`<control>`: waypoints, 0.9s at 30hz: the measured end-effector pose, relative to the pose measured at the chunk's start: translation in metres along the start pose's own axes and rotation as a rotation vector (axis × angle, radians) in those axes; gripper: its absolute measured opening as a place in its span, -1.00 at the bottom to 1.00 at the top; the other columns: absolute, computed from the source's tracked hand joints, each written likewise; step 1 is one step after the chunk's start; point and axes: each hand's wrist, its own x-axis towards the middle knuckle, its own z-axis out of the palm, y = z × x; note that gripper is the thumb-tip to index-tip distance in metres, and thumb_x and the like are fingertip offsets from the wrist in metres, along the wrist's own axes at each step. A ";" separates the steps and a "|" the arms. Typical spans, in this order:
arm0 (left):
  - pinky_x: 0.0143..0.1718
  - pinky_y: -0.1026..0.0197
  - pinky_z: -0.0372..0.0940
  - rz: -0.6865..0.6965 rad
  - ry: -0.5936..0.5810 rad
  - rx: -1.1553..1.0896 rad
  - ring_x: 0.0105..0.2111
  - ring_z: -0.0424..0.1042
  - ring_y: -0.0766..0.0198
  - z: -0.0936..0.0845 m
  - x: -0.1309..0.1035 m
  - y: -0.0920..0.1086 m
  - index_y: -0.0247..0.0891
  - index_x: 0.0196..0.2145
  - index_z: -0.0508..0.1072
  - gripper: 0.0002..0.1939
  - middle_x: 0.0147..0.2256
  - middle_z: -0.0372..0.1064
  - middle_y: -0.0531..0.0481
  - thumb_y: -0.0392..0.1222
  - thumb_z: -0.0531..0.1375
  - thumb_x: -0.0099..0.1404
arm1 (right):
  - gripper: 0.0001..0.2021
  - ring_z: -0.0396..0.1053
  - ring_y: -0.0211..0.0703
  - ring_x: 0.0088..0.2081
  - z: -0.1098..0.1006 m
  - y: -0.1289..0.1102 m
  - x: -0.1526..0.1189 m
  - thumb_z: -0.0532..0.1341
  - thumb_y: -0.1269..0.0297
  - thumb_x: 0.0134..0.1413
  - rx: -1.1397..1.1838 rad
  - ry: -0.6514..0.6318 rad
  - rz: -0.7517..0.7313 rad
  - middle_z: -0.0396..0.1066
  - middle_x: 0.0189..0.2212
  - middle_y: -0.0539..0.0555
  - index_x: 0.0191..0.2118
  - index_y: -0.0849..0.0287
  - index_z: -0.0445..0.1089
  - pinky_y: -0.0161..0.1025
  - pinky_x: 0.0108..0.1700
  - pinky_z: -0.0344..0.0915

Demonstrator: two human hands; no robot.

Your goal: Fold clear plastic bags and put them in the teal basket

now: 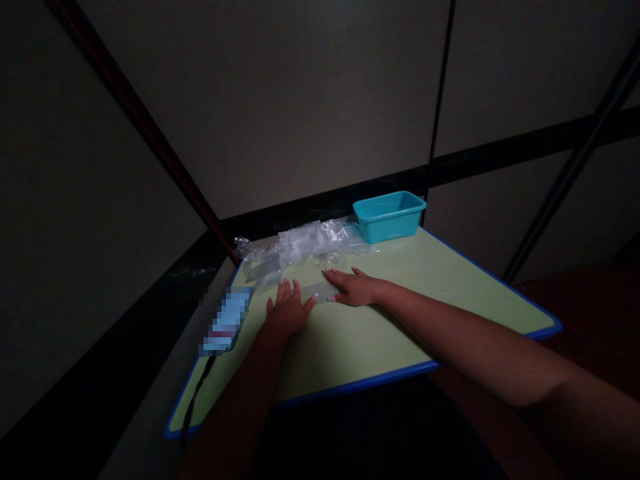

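My left hand [289, 311] lies with its fingers spread near the middle of the tabletop. My right hand [353, 288] reaches in from the right, palm down and fingers apart. Between the two hands lies a flat, clear plastic sheet or bag [324, 292], and the fingertips of both hands touch it or rest at its edges. Just beyond the hands is a crumpled heap of clear plastic bags [305, 245]. Part of the flat plastic is hidden under my fingers.
A turquoise plastic basket [393, 229] stands at the table's back right corner. On the left edge lies a phone-like device [227, 323], blurred out, with a dark strap [197, 390]. The pale green table [370, 350] has a blue rim; wall panels rise behind it.
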 end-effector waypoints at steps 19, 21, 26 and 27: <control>-0.70 0.34 -0.02 0.063 -0.017 -2.146 -0.70 0.08 0.40 -0.036 0.009 -0.011 -0.24 -0.59 0.17 -0.43 -0.66 -0.01 0.14 0.24 -0.23 0.31 | -0.22 -0.17 0.04 0.27 0.000 -0.001 0.001 0.03 0.02 0.13 0.033 -0.002 0.014 -0.27 0.29 0.27 0.32 0.21 -0.37 0.21 0.21 -0.31; -0.72 0.34 -0.06 0.065 -0.043 -2.175 -0.72 0.03 0.41 -0.037 0.008 -0.013 -0.24 -0.63 0.13 -0.42 -0.68 -0.05 0.14 0.25 -0.20 0.30 | -0.22 -0.17 0.05 0.27 0.000 0.000 0.002 0.03 0.02 0.13 0.028 -0.002 0.017 -0.27 0.29 0.27 0.32 0.22 -0.37 0.21 0.21 -0.31; -0.73 0.34 -0.13 0.052 -0.071 -2.187 -0.75 -0.08 0.43 -0.036 0.008 -0.015 -0.23 -0.70 -0.01 -0.40 -0.74 -0.17 0.17 0.28 -0.13 0.28 | -0.22 -0.19 0.05 0.28 0.002 0.002 0.004 0.03 0.00 0.13 0.022 0.007 0.011 -0.25 0.29 0.27 0.33 0.19 -0.38 0.20 0.22 -0.31; -0.73 0.34 -0.14 0.054 -0.063 -2.173 -0.76 -0.11 0.44 -0.035 0.008 -0.015 -0.23 -0.71 -0.02 -0.39 -0.75 -0.19 0.17 0.27 -0.12 0.28 | -0.22 -0.19 0.05 0.28 0.003 0.002 0.004 0.03 0.00 0.13 0.020 0.009 0.010 -0.24 0.29 0.27 0.33 0.19 -0.38 0.21 0.21 -0.31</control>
